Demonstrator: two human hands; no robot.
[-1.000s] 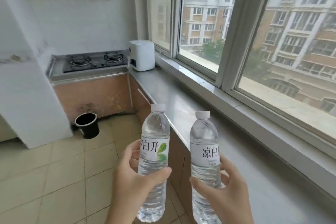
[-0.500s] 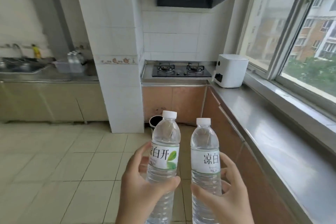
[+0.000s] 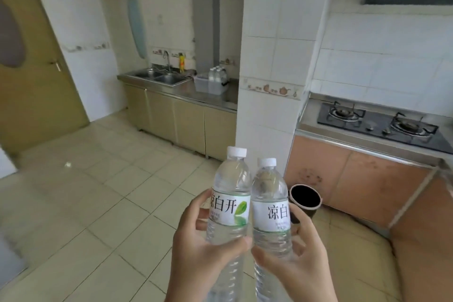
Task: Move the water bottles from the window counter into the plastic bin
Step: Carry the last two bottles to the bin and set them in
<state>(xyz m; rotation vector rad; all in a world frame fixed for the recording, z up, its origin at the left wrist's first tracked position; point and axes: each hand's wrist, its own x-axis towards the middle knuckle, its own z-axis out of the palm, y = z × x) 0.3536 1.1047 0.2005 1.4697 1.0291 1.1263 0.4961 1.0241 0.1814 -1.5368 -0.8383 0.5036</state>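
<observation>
A: Gripping one water bottle apiece, you stand mid-kitchen. Your left hand (image 3: 196, 250) wraps its fingers and thumb round the left bottle (image 3: 229, 206) below the label; your right hand (image 3: 297, 262) clamps the right bottle (image 3: 270, 211) the same way. Both bottles are upright, white caps on, and look to be touching at the shoulders.

B: And where does the plastic bin lie from that grip?

A: Ahead and to the left. The plastic bin (image 3: 204, 84) sits on the steel counter (image 3: 215, 99) just right of the sink (image 3: 160, 77), well apart from your hands, across the tiled floor (image 3: 98, 191). More capped bottles (image 3: 217, 73) appear to stand in it already, though at this range you cannot make out how many.

B: Which hand is nearer?

A: By a small margin your left, as the bin lies left of the grip. The white tiled pillar (image 3: 274, 56) rises straight ahead, between you and the counter's right end.

B: So the coming move?

A: Judging from this, you carry both bottles leftward past the pillar, their long axes vertical, then lower them base first into the bin.

B: Anything else close by?

A: A dark round bin (image 3: 305, 200) stands on the floor just behind the right bottle, and the gas hob (image 3: 380, 122) lies off to your right.
</observation>
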